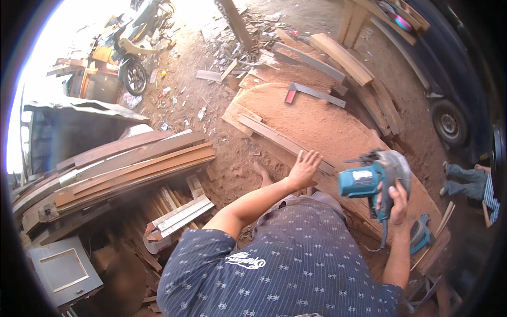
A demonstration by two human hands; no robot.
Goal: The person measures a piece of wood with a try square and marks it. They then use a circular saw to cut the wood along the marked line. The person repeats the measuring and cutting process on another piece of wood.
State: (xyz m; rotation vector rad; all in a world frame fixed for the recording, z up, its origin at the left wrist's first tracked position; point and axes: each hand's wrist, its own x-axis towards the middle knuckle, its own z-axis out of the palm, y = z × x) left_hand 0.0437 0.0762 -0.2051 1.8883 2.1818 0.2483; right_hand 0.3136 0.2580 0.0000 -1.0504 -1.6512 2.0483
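My right hand [398, 203] grips the rear handle of a teal circular saw [362, 182], which is raised over the near right part of the sawdust-covered workbench [322, 124]. A cord runs down from the saw's handle. My left hand [305, 170], its fingers spread, is at the bench's near edge beside a long narrow board [280, 138]; whether it touches the wood I cannot tell. Farther off on the sawdust lies a try square [318, 95] with a red-sided stock. Right of my right hand rests another teal power tool [420, 236], partly visible.
Stacked planks [137, 169] fill the left side, above a grey panel door [66, 269]. Timber beams [343, 59] lie beyond the bench. A dark vehicle's wheel [449, 124] and a person in jeans [467, 185] are at right. A motorcycle [134, 74] stands far left.
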